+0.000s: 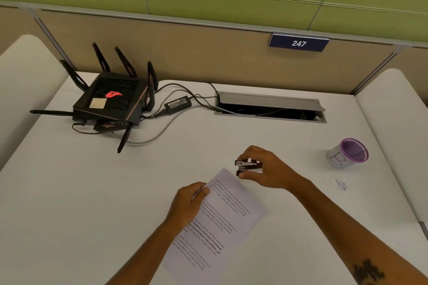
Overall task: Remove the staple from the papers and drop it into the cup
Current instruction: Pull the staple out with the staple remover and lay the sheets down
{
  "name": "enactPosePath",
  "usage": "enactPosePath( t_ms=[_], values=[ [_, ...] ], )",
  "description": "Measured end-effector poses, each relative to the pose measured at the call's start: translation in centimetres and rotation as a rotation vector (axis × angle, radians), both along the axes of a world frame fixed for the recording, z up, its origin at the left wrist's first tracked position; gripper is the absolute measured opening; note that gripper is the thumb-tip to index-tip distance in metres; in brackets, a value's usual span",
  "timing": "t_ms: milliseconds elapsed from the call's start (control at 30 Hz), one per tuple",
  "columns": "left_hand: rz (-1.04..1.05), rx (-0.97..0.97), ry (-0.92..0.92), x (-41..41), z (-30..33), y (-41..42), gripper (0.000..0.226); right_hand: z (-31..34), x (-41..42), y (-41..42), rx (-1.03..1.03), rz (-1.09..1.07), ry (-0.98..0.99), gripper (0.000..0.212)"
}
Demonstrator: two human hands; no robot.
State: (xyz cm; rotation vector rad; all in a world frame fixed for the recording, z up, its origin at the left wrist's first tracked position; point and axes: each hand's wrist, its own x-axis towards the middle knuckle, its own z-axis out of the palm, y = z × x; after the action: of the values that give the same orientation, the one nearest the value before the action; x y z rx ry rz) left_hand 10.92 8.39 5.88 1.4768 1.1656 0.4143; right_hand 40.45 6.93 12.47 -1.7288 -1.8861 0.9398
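Right hand [266, 168] closed on small black-and-metal staple remover [248, 165], thumb on near side, fingers curled over far side. Tool held just beyond far corner of papers [217, 220], long axis roughly left-right, metal tip pointing left. Left hand [188, 202] pinching left edge of papers near far corner, thumb on top of sheet. Papers flat on white desk [92, 192], long axis running near-left to far-right, printed text facing up. Staple itself too small to make out. Purple-rimmed cup [348, 154] well apart to right of right hand, tipped, opening facing near-right. Small scatter of bits [341, 184] on desk near side of cup. Black router [111, 102] far left, cables trailing right to open cable tray [271, 107].
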Motion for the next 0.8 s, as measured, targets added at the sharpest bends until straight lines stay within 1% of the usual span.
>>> enactPosePath(
  t_ms=[100, 333, 600, 800],
  values=[
    [-0.022, 0.028, 0.023, -0.4, 0.2, -0.5, 0.016, 1.0, -1.2, 0.2, -0.020, 0.088, -0.116, 0.041],
    [-0.069, 0.068, 0.050, -1.3, 0.5, -1.6, 0.021, 3.0, -3.5, -0.1, -0.039, 0.219, -0.302, 0.041],
    [-0.102, 0.082, 0.050, -1.9, 0.4, -2.4, 0.024, 4.4, -5.5, -0.2, -0.043, 0.320, -0.426, 0.044],
    [-0.114, 0.093, 0.042, -1.8, 0.6, -2.6, 0.021, 5.2, -6.6, -0.4, -0.054, 0.361, -0.493, 0.043]
  ],
)
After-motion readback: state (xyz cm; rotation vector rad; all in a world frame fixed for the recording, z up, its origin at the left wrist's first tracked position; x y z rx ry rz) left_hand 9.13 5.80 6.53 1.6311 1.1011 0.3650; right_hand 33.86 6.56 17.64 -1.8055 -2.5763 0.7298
